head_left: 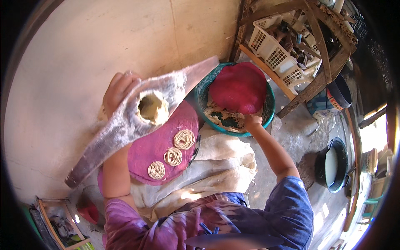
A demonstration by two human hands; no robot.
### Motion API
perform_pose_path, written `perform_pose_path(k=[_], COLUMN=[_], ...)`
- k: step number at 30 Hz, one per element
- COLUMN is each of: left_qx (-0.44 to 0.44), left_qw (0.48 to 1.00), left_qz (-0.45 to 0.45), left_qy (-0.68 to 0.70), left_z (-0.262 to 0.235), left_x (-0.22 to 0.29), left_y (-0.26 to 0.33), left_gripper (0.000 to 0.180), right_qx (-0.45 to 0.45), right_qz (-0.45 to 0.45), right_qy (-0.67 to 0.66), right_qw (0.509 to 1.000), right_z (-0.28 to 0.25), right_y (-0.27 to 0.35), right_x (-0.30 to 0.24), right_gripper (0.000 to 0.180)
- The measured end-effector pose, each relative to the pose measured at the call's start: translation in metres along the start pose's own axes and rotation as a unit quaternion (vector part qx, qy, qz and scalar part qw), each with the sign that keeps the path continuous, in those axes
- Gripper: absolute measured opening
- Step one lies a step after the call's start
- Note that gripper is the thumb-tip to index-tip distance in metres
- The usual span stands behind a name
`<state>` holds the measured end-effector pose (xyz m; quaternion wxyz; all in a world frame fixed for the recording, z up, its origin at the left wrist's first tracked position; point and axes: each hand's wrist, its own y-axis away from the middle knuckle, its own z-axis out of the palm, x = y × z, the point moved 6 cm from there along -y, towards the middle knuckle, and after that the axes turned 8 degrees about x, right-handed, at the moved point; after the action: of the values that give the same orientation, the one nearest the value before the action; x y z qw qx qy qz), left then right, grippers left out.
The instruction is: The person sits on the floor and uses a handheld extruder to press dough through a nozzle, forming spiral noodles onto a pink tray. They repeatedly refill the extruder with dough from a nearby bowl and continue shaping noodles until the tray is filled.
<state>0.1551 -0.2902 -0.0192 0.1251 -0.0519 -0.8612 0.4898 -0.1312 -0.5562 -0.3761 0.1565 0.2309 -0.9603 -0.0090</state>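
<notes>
My left hand (121, 89) is closed around the far side of a wooden press (121, 121), a long two-handled piece dusted white. The press is tilted, and pale dough (155, 109) shows in its round hole. Beneath it lies a round pink mat (143, 160) bearing three coiled nests of dough strands (173, 156). At the right, my right hand (253, 121) reaches into a teal basin (271, 102), its fingers closed at the edge of the dough (216, 113) there; the fingertips are partly hidden. A red round cover (238, 87) lies over much of the basin.
A cream cloth (227, 160) spreads beside the mat. At the back right, a white plastic basket (268, 46) of odds and ends sits in a wooden frame (306, 93). Farther right stand a bucket (335, 93) and a dark basin of pale liquid (332, 164). A wall rises at the left.
</notes>
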Motion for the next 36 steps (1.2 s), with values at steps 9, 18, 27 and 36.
perform_pose_path(k=[9, 18, 27, 36], left_qx=[-0.102, -0.102, -0.111, -0.136], left_qw=[0.989, 0.979, 0.975, 0.986], left_qz=[0.004, -0.162, -0.182, -0.089], left_qy=[-0.103, -0.072, -0.070, -0.043], left_z=[0.042, 0.038, 0.037, 0.057], left_x=[-0.037, -0.066, -0.075, -0.050], left_y=[0.020, 0.041, 0.048, 0.046], left_gripper=[0.016, 0.021, 0.022, 0.020], right_qx=[-0.060, -0.167, -0.135, -0.127], right_qz=[-0.210, -0.169, -0.161, -0.132], right_qy=[-0.129, -0.307, -0.163, -0.330], right_qw=[0.967, 0.922, 0.964, 0.926], right_z=[-0.002, -0.015, -0.017, -0.042], right_y=[-0.001, 0.021, 0.009, 0.030], right_x=[-0.013, -0.042, -0.022, -0.006], right_gripper=[0.025, 0.027, 0.029, 0.032])
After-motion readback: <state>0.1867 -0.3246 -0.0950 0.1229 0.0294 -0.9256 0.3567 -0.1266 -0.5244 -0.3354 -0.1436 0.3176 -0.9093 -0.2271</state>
